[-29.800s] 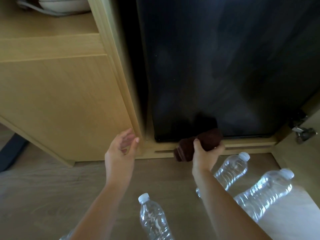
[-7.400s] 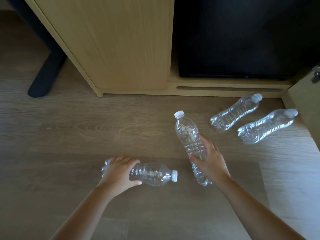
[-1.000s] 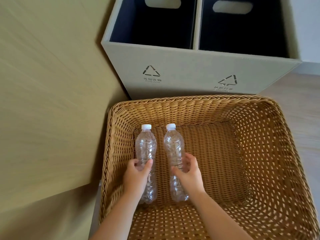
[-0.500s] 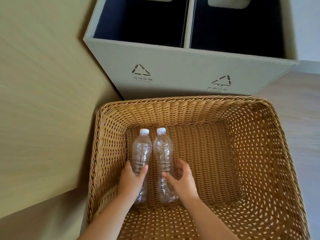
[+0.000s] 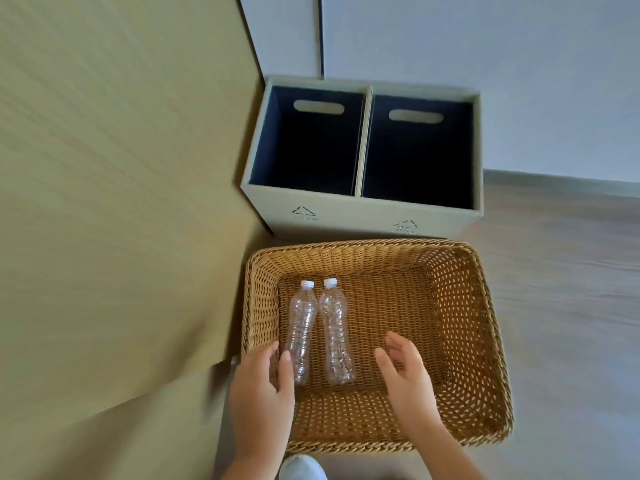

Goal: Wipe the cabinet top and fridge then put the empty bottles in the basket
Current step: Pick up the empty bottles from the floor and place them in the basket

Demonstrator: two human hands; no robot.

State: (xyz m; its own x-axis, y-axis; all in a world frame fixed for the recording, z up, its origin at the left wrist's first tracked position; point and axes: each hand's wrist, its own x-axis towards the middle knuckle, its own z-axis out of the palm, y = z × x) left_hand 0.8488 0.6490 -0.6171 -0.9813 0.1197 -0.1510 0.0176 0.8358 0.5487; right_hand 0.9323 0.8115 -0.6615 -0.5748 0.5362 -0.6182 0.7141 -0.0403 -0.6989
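Home/office: recycling bin (image 5: 360, 216), wood floor (image 5: 561, 271).

Tan woven basket (image 5: 464, 327); clear bottles (image 5: 332, 327), white caps; grey bin (image 5: 346, 216), black inside.

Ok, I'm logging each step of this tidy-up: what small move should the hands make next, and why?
Probably lift both hands clear of the basket. The left bottle and right bottle already lie flat side by side on its floor. The right hand is open and apart from them; the left hand is open close beside the left bottle, gripping nothing.
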